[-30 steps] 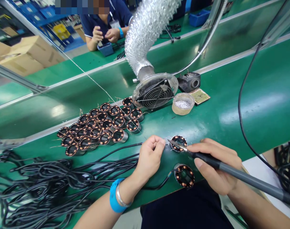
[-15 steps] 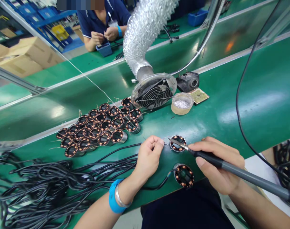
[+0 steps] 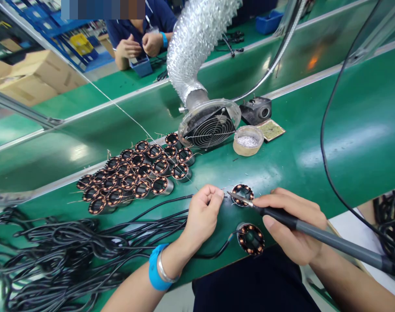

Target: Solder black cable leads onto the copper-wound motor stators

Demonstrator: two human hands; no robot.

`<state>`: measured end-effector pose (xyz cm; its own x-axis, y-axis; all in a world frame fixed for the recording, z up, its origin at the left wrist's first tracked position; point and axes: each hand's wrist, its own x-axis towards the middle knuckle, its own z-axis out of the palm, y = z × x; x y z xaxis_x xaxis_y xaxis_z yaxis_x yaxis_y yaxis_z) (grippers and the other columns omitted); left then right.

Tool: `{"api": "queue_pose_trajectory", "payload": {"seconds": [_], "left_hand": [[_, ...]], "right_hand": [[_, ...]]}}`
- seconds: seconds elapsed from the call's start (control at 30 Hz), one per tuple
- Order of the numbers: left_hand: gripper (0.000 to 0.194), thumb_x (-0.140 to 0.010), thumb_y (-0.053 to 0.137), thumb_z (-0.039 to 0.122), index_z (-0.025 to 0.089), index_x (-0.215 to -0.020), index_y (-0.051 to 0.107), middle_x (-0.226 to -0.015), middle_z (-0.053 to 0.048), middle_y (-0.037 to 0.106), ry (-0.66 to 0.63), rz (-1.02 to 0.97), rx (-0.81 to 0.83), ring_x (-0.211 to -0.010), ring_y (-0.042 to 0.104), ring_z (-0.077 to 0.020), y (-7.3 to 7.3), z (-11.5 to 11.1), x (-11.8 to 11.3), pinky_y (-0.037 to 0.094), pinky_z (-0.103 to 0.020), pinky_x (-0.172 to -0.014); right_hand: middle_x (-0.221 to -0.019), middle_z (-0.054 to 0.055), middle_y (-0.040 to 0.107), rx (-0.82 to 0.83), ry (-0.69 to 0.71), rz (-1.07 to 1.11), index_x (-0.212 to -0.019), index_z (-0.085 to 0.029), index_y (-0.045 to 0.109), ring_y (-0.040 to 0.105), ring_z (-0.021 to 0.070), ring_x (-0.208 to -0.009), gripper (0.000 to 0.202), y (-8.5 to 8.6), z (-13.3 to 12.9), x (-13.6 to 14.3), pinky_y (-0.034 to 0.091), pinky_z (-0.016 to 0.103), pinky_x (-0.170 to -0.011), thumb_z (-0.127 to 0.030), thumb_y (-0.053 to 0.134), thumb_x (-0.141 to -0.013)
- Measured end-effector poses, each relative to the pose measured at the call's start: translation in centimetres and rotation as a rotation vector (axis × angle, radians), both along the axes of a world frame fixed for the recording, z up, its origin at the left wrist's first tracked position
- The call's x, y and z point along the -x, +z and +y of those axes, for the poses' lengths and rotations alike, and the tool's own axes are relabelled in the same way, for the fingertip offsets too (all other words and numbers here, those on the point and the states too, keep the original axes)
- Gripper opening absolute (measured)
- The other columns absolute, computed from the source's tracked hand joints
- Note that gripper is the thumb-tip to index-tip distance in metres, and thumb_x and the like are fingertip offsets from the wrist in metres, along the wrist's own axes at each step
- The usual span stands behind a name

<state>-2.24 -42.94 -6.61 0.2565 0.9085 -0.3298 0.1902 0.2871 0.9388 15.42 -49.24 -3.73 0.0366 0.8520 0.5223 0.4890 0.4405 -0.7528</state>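
My left hand (image 3: 204, 212) is closed in a pinch on the end of a black cable (image 3: 165, 201), whose thin wire ends stick out past the fingertips. In my right hand (image 3: 291, 223) is a soldering iron (image 3: 327, 240), held like a pen. Its tip points left at the wire ends, over the near side of a copper-wound motor stator (image 3: 242, 195) on the bench. Whether the tip touches the wires is too small to tell. Closer to me lies a second stator (image 3: 250, 239) with a black cable joined to it.
Several stators (image 3: 129, 180) stand in rows at the left, behind a heap of black cables (image 3: 54, 255). A fume extractor fan (image 3: 212, 130) on a foil duct (image 3: 191, 47), a round tub (image 3: 247, 141) and a sponge tray (image 3: 271, 130) stand beyond my hands. Opposite sits a co-worker (image 3: 158, 26).
My right hand and the soldering iron have shifted slightly left, bringing the tip closer to the wire ends. My left hand stays nearly still. The co-worker's hands have moved apart.
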Motion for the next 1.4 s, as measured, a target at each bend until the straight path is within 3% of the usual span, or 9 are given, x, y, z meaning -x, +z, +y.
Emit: {"api": "queue_pose_trajectory", "payload": {"seconds": [0.67, 0.9, 1.03, 1.23, 1.4], "left_hand": [[0.030, -0.082, 0.057, 0.045, 0.018, -0.071, 0.051, -0.052, 0.008, 0.037, 0.003, -0.013, -0.002, -0.049, 0.029, -0.0085, 0.0, 0.0, 0.0, 0.025, -0.022, -0.048], [0.029, -0.084, 0.056, 0.044, 0.018, -0.072, 0.051, -0.053, 0.007, 0.037, -0.014, -0.014, -0.008, -0.050, 0.030, -0.0085, -0.2, 0.0, 0.0, 0.025, -0.022, -0.048], [0.031, -0.086, 0.054, 0.046, 0.018, -0.072, 0.049, -0.054, 0.007, 0.037, -0.056, -0.016, 0.000, -0.050, 0.030, -0.0087, -0.2, 0.0, 0.2, 0.025, -0.022, -0.049], [0.032, -0.091, 0.050, 0.046, 0.019, -0.074, 0.048, -0.056, 0.007, 0.036, -0.132, -0.007, -0.034, -0.053, 0.030, -0.0093, -0.5, 0.4, 0.5, 0.026, -0.023, -0.051], [0.030, -0.092, 0.050, 0.044, 0.019, -0.075, 0.048, -0.057, 0.007, 0.036, -0.128, -0.007, -0.053, -0.054, 0.030, -0.0097, -0.6, 0.3, 0.5, 0.026, -0.023, -0.052]], "right_hand": [[-0.065, 0.000, 0.058, -0.029, -0.070, 0.077, -0.097, -0.020, 0.069, 0.050, 0.0127, -0.051, 0.020, -0.5, -0.2, -0.1, 0.040, 0.027, -0.044, -0.015, 0.058, -0.081], [-0.086, 0.003, 0.069, -0.081, -0.130, 0.090, -0.113, -0.024, 0.067, 0.061, 0.0161, -0.064, 0.031, -1.3, -0.3, 0.0, 0.051, 0.030, -0.054, -0.014, 0.059, -0.085], [-0.079, -0.001, 0.070, -0.080, -0.146, 0.147, -0.129, -0.025, 0.059, 0.061, 0.0121, -0.054, 0.040, -2.3, 0.4, 0.5, 0.054, 0.027, -0.052, -0.012, 0.058, -0.091], [-0.094, 0.001, 0.073, -0.101, -0.012, -0.046, -0.106, -0.023, 0.066, 0.070, 0.0133, -0.076, 0.025, -2.6, 2.5, 1.2, 0.059, 0.024, -0.071, -0.007, 0.064, -0.087], [-0.094, 0.000, 0.073, -0.100, -0.007, -0.039, -0.109, -0.023, 0.065, 0.070, 0.0118, -0.076, 0.027, -2.5, 2.8, 1.3, 0.058, 0.022, -0.072, -0.006, 0.058, -0.090]]}}
